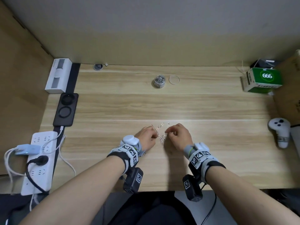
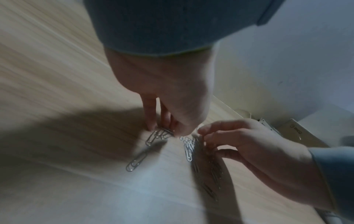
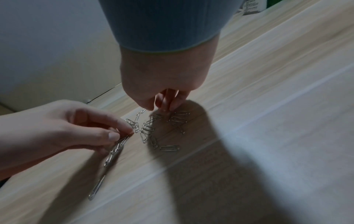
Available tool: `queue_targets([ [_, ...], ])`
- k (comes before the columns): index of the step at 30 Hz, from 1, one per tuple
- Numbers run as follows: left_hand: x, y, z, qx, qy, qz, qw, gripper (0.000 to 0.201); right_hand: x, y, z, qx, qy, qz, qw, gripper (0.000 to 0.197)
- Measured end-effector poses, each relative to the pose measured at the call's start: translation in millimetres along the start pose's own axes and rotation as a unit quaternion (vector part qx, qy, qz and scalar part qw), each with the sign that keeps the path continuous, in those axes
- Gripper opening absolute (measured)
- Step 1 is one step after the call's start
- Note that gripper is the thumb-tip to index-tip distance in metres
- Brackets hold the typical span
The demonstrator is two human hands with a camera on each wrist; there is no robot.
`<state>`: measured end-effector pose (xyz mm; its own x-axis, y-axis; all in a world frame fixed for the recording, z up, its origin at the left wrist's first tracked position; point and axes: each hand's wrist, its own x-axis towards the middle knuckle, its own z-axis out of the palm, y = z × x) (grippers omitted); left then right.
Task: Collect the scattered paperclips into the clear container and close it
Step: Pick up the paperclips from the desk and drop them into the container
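Both hands work the small silver wire paperclips [image 1: 162, 135] on the pale wooden bench [image 1: 211, 108]: left hand [image 1: 146, 138] and right hand [image 1: 179, 137] each pinch some. The clear round container [image 1: 159, 81] stands well beyond, straight ahead, its lid [image 1: 174, 79] beside it.

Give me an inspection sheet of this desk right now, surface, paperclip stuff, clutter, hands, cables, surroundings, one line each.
Surface: light wood desk, bare in the middle.
Job's things: loose paperclips scattered near the front edge between both hands; clear container at the back, open, already holding clips; its lid lies flat beside it.
Clutter: green box back right; white controller right; white box and black phone left.
Grippers: left hand pinches several clips; right hand pinches clips too, its grip partly hidden.
Cables: power strip at left with plugs and white and black cables.
Surroundings: cardboard walls on the sides, plain wall behind.
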<state>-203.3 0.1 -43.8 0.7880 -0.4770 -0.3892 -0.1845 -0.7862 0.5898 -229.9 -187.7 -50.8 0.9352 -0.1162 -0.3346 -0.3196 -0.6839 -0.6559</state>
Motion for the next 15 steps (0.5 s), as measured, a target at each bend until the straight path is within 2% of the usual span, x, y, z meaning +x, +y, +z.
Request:
queue_targets([
  [2, -5, -1, -4, 0.009, 0.014, -0.009, 1.000, 0.020, -7, 4, -8, 0.001, 0.040, 0.028, 0.999, 0.012],
  [4, -12, -5, -8, 0.021, 0.024, -0.037, 0.999, 0.016, -12, 11, -14, -0.012, 0.046, 0.065, 0.997, 0.013],
  [7, -22, -16, -10, 0.025, -0.021, -0.067, 0.997, 0.028, -17, 19, -13, -0.031, 0.043, 0.088, 0.995, 0.021],
  [9, -29, -21, -10, 0.036, -0.055, -0.064, 0.996, 0.038, -17, 16, -6, -0.027, 0.053, 0.082, 0.995, 0.022],
  [11, -33, -26, -4, 0.047, -0.069, -0.053, 0.995, 0.037, -15, 8, 7, -0.023, 0.053, 0.071, 0.996, 0.022],
  [15, -34, -29, 3, 0.030, -0.011, -0.067, 0.997, 0.019, -8, -11, 22, 0.000, 0.047, 0.052, 0.998, 0.024],
])
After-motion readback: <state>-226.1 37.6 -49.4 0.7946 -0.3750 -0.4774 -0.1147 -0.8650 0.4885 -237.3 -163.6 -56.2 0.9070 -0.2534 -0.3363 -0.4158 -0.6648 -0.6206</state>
